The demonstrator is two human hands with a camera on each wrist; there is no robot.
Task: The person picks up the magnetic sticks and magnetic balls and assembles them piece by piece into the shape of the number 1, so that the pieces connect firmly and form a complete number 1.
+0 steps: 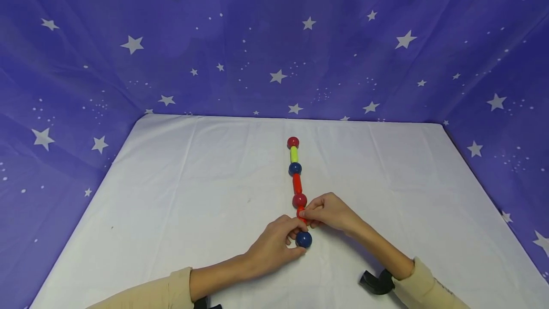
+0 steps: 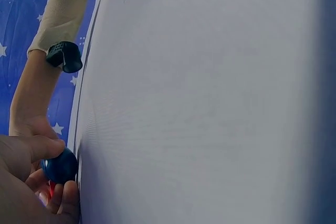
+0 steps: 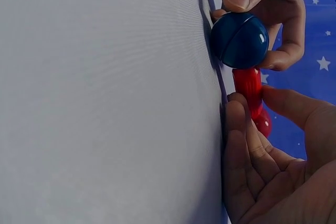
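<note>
A chain of balls and rods runs away from me down the middle of the white table. Its near end is a blue ball (image 1: 304, 239), gripped between the thumb and fingers of my left hand (image 1: 272, 244). My right hand (image 1: 336, 213) pinches the short red rod (image 3: 247, 90) just beyond that ball. In the right wrist view this rod's end meets the blue ball (image 3: 239, 40). Farther along come a red ball (image 1: 299, 200), another red rod (image 1: 297, 183), a second blue ball (image 1: 295, 169), a yellow-green rod (image 1: 293, 154) and a red ball (image 1: 293, 142) at the far end.
White cloth covers the table (image 1: 206, 180). A purple star-patterned curtain (image 1: 240, 46) stands behind it and along both sides. Black wrist mounts (image 1: 377, 282) sit by the beige sleeves (image 1: 424, 283), low over the near part of the table.
</note>
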